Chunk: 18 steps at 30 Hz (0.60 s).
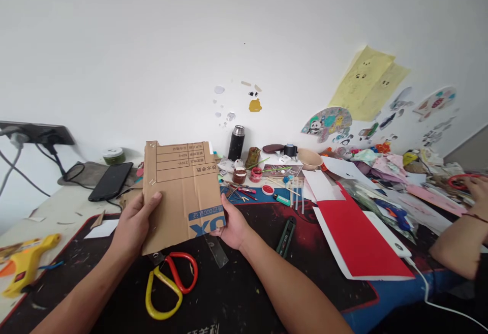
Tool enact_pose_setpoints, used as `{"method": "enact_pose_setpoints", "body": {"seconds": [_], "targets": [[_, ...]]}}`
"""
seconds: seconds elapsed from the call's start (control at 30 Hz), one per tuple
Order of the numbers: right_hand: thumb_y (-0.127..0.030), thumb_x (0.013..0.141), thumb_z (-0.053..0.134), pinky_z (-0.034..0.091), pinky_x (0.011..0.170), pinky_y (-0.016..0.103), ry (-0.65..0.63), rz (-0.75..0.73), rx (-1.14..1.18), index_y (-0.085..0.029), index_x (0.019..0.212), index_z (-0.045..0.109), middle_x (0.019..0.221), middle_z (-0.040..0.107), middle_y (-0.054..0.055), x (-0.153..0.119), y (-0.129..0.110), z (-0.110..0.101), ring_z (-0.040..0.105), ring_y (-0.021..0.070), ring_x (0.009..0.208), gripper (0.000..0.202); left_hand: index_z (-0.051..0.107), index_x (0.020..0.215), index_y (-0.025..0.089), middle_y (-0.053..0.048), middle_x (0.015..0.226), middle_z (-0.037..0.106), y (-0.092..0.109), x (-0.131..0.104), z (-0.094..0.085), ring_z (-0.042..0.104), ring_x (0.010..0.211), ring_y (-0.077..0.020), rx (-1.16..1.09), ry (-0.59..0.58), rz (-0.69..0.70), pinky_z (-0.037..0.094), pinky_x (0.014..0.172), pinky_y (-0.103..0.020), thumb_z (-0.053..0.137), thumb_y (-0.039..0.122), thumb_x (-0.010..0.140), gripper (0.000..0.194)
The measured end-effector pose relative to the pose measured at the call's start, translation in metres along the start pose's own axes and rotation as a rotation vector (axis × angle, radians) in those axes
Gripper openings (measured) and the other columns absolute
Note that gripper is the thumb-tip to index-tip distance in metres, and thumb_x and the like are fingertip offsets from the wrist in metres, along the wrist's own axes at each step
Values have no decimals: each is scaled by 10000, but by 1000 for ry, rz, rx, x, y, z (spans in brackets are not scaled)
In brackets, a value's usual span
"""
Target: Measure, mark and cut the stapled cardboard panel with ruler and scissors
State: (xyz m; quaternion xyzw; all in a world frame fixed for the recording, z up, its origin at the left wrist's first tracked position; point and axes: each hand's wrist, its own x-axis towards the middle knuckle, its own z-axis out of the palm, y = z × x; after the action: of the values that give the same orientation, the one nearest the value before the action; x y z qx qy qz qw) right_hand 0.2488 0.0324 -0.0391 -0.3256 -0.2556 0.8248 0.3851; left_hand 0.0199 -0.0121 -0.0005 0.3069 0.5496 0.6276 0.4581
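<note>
A brown piece of cardboard (179, 196) with printed lines and a blue marking is held up over the black mat. My left hand (139, 219) grips its left edge, thumb on the front face. At the lower right corner my right hand (232, 224) is closed on the same piece, its fingers mostly hidden behind. Under the cardboard lie scissors (168, 285) with one red and one yellow handle, blades partly hidden. A clear ruler (216, 250) pokes out below the right corner. The green utility knife (285, 237) rests to the right of my right hand.
A yellow glue gun (28, 263) and a black phone (110, 181) lie at left. Red paper (362, 232) covers part of the right side. Behind stand a black thermos (237, 143) and small jars. Another person's arm (463, 232) reaches in at far right.
</note>
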Motion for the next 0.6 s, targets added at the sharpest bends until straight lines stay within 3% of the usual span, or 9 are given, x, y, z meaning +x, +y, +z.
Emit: {"method": "enact_pose_setpoints", "body": {"seconds": [0.17, 0.27, 0.43, 0.6], "targets": [[-864, 960, 680, 238, 468, 253, -84, -11, -67, -206, 775, 590, 613, 605, -31, 1, 2, -1, 430, 99, 444, 690, 787, 1110, 262, -56, 1000, 892, 2, 6, -4, 856, 950, -346, -34, 118, 63, 711, 722, -362, 1025, 619, 578, 684], [-906, 917, 687, 247, 452, 255, -81, -105, -127, -218, 764, 552, 630, 615, -32, 2, 3, -1, 447, 97, 436, 717, 765, 1112, 282, -35, 964, 886, 4, 9, -5, 855, 983, -344, -72, 160, 83, 719, 762, -381, 1025, 586, 588, 659], [-909, 786, 808, 288, 430, 252, -14, -311, -319, -223, 770, 570, 638, 610, -38, 3, 8, -2, 463, 94, 441, 727, 761, 1082, 272, -43, 979, 886, 1, 8, -4, 854, 1008, -345, -108, 158, 93, 723, 799, -396, 1022, 567, 598, 625], [-781, 782, 895, 262, 428, 251, 43, -396, -384, -224, 654, 548, 548, 539, -50, 4, 12, -4, 436, 83, 437, 669, 754, 1088, 270, -43, 1023, 887, -3, 11, -2, 847, 1031, -333, -121, 120, 72, 718, 819, -382, 1036, 583, 566, 671]]}}
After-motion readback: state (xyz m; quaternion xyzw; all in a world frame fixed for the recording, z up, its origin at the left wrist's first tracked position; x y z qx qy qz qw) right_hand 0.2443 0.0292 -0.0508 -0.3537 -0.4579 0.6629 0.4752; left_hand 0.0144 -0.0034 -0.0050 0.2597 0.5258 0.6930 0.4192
